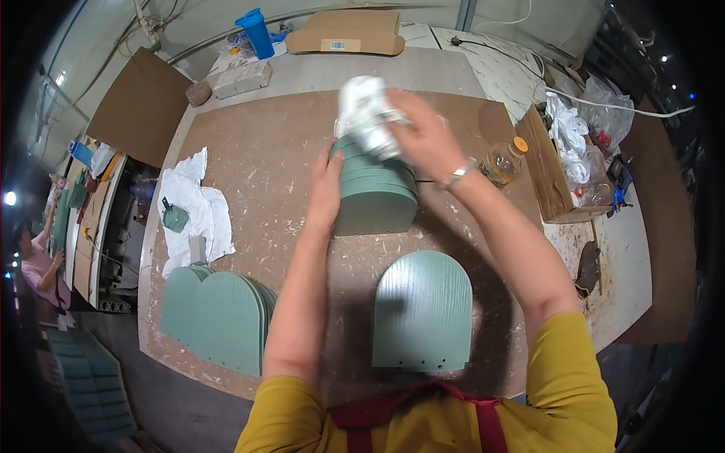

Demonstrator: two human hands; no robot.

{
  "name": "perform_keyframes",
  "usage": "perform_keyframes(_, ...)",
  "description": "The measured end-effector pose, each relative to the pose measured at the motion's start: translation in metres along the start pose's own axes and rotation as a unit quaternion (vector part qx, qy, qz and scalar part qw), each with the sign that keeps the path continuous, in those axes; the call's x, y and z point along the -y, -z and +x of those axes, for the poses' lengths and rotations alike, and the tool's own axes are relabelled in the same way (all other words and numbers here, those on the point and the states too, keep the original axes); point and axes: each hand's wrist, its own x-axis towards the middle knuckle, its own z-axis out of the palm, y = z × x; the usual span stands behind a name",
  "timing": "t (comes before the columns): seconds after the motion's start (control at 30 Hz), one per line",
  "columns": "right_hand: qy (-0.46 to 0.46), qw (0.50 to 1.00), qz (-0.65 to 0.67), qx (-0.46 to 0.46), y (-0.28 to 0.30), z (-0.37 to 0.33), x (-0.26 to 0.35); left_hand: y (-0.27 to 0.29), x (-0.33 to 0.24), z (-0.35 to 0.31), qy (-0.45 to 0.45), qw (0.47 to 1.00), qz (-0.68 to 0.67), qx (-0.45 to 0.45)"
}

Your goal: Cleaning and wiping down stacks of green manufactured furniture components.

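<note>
A stack of green arched panels point(376, 205) stands in the middle of the brown work board, its rounded edges facing up. My left hand point(325, 189) grips the stack's left side, fingers along its edge. Over the far end of the stack, my right hand point(427, 136) is closed on a crumpled white rag point(364, 113), blurred by motion; it hides part of the top. Closer to me lies a single green arched panel point(423, 309), glossy, with small holes along its straight edge. More arched panels point(230, 317) lie in overlapping piles at the near left.
On the left, a white cloth point(198, 215) carries a small green-stained item point(175, 217). A jar with an orange lid point(504, 162) stands right of my forearm, beside a cardboard box of plastic bags point(559, 174). A flat carton point(346, 34) and blue cup point(257, 34) sit behind. Another person point(45, 264) works far left.
</note>
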Motion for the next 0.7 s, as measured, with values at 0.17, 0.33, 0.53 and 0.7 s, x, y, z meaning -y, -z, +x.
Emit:
perform_keyframes(0.17,-0.005,0.995,-0.042,0.087,-0.024,-0.030,-0.016,0.000,-0.005,0.001,-0.029,0.999,0.037,0.027)
perform_keyframes(0.33,-0.192,0.976,0.102,0.006,-0.008,-0.056,-0.039,-0.005,-0.008,0.002,-0.006,0.996,0.094,-0.005)
perform_keyframes(0.53,-0.333,0.933,-0.014,0.134,0.041,-0.055,-0.038,-0.014,-0.025,0.003,-0.053,0.964,0.259,0.022)
perform_keyframes(0.7,-0.061,0.995,-0.002,0.073,-0.014,-0.011,0.003,-0.006,0.001,0.018,-0.108,0.956,0.272,0.030)
